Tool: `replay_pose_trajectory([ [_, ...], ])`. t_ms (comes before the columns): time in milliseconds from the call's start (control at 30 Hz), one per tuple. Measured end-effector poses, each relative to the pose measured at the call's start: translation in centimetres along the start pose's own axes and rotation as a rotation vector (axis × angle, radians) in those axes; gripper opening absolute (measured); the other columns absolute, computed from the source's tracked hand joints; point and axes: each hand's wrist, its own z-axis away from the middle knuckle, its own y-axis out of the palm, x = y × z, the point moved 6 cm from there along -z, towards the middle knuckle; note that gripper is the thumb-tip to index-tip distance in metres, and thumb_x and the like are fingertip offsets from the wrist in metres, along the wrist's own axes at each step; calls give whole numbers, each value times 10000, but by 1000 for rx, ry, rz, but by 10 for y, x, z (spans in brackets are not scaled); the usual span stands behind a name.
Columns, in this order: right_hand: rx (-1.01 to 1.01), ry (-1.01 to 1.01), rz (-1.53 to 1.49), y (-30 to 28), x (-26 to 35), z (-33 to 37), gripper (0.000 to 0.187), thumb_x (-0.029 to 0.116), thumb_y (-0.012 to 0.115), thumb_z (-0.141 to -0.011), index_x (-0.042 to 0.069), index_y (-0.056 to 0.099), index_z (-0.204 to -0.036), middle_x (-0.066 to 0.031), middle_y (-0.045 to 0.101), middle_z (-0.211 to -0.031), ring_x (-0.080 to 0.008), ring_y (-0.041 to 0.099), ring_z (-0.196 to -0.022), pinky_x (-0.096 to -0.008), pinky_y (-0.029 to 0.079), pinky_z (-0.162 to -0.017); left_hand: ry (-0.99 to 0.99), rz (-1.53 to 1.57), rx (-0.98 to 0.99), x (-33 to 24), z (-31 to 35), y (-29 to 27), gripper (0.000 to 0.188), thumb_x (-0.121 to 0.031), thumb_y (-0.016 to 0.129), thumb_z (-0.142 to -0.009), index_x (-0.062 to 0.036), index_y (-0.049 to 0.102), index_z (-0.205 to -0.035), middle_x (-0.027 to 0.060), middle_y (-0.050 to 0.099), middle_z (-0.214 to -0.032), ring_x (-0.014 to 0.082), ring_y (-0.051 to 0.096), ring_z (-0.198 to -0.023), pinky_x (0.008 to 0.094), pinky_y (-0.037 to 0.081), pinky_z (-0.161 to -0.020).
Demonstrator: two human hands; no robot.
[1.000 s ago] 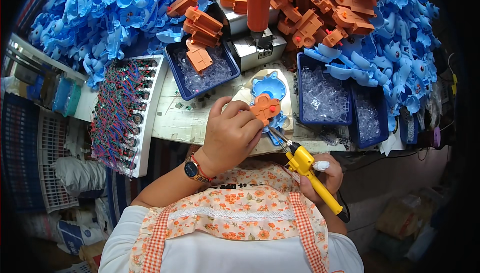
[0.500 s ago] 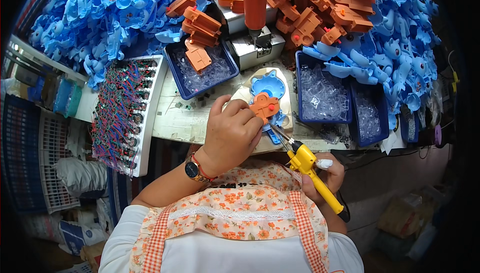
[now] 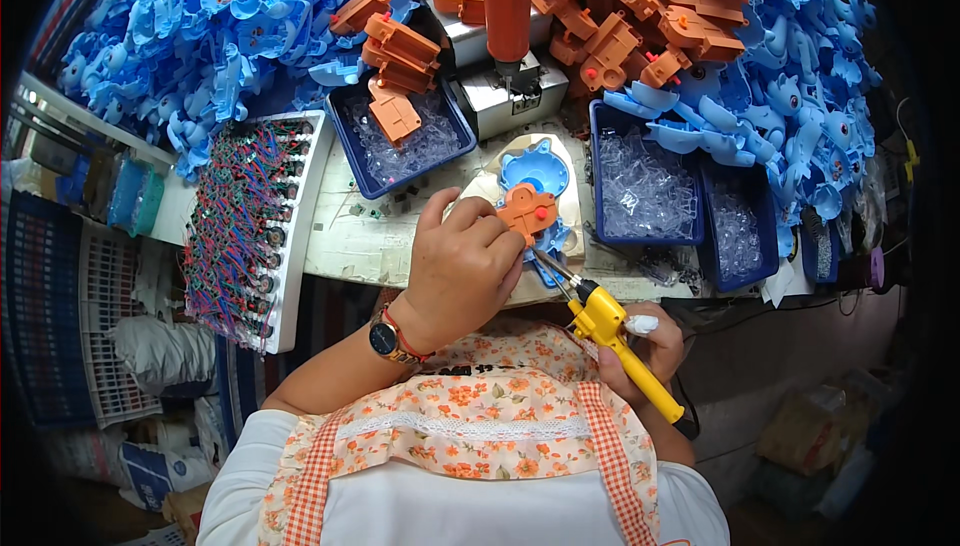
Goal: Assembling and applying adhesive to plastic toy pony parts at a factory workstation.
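My left hand [image 3: 463, 264], wearing a watch, curls closed at the lower left edge of an orange plastic casing [image 3: 526, 214] with a red button. Its fingertips are partly hidden behind the knuckles. The casing lies on a blue plastic shell [image 3: 537, 167], which sits in a pale holder [image 3: 568, 161]. In my right hand [image 3: 655, 344], a yellow soldering gun [image 3: 610, 329] points up and left. Its thin metal tip reaches the shell's lower end, close beside my left fingers. A white wrap covers one right finger.
Blue trays [image 3: 374, 186] of clear plastic pieces flank the holder. A white tray [image 3: 312, 206] of wired parts stands at left. Blue shells [image 3: 255, 26] and orange casings [image 3: 705, 6] are heaped at the back. An orange screwdriver [image 3: 508, 6] hangs over a metal block [image 3: 515, 111].
The soldering gun has shifted slightly up and left with my right hand, bringing its tip closer to my left fingers. My left hand keeps nearly the same place.
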Motion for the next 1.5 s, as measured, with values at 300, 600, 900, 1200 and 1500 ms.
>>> replay_pose_trajectory([
  [300,-24,22,2,-2,-1,3,475,145,736,-774,8,484,-1152,-149,639,-807,-240,623,-616,-330,507,-552,8,-20,8,-1,-1,0,81,-133,719,-739,-95,648,-745,28,617,-774,223,606,-901,485,425,-959],
  [600,-2,14,-10,-1,-2,3,474,131,732,-769,4,481,-1150,-150,631,-809,-242,618,-616,-332,508,-552,4,-22,12,-1,-1,0,88,-136,725,-737,-94,650,-754,30,619,-778,226,608,-907,485,425,-960],
  [900,-36,-5,-23,0,-1,3,479,123,733,-768,6,477,-1156,-149,632,-810,-244,614,-617,-336,507,-552,4,-27,21,-1,-1,1,81,-136,721,-743,-93,655,-762,32,623,-782,226,610,-909,484,426,-959],
  [1200,-8,-15,-22,0,-2,5,480,120,728,-769,3,477,-1161,-148,632,-810,-241,605,-608,-334,496,-541,-1,-24,7,-2,-1,0,84,-135,725,-739,-95,657,-764,29,625,-782,225,611,-907,487,429,-962],
  [1500,-46,-24,-10,0,0,1,462,147,726,-792,-1,477,-1152,-149,629,-807,-234,609,-606,-325,497,-535,14,-40,10,-2,-1,0,91,-126,724,-721,-100,650,-767,29,617,-777,226,612,-912,490,429,-964],
])
